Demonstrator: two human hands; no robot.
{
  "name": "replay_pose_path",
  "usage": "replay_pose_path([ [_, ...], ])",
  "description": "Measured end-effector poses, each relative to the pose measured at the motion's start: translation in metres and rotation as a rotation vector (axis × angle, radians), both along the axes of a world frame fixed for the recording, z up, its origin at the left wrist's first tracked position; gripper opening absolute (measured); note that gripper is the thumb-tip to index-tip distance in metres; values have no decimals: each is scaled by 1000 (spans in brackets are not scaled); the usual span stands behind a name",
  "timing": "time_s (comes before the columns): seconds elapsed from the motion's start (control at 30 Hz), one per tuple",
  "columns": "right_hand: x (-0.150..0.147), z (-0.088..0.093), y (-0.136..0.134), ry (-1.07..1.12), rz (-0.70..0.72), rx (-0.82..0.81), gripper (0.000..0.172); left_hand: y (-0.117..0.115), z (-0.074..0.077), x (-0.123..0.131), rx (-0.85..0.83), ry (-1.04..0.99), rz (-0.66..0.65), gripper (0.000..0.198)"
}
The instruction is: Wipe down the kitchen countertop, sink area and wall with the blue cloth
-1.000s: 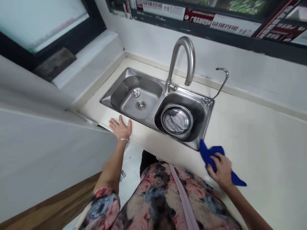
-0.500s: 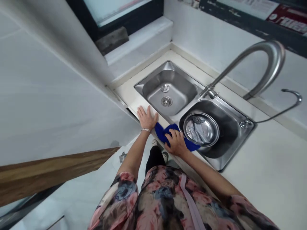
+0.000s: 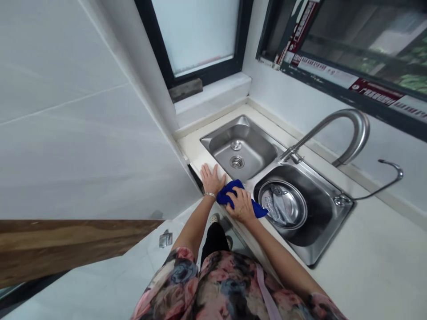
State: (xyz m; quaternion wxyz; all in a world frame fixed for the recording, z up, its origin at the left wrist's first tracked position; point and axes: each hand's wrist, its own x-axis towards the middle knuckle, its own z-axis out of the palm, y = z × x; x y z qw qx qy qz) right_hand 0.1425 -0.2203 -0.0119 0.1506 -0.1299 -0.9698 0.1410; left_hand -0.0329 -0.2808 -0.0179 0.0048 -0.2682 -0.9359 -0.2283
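Observation:
My left hand (image 3: 211, 180) lies flat with fingers spread on the front strip of the pale countertop (image 3: 376, 253), beside the left sink basin (image 3: 256, 153). A blue cloth (image 3: 259, 210) is bunched under my right hand (image 3: 242, 205), whose bent fingers press it onto the counter edge in front of the sink. The cloth's left end reaches close to my left wrist. In the right basin (image 3: 320, 226) sits a round metal colander (image 3: 302, 213) with something shiny and clear inside that I cannot make out.
A curved faucet (image 3: 362, 126) rises behind the basins, and a thin small spout (image 3: 396, 175) stands at the right. A white wall panel (image 3: 100, 146) borders the left side. Behind are window frames (image 3: 213, 73); a floor drain (image 3: 165, 239) lies below.
My view has tilted up, showing more of the windows. My right hand has slid the blue cloth leftward along the counter edge, closer to my left hand, which stays flat.

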Motion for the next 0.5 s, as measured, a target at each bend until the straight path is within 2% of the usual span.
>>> replay_pose_path([
  [0.27, 3, -5, 2, 51, -5, 2, 39, -1, -11, 1, 19, 53, 7, 70],
  [0.5, 1, -5, 1, 90, 6, 1, 37, -5, -15, -1, 72, 70, -12, 65],
])
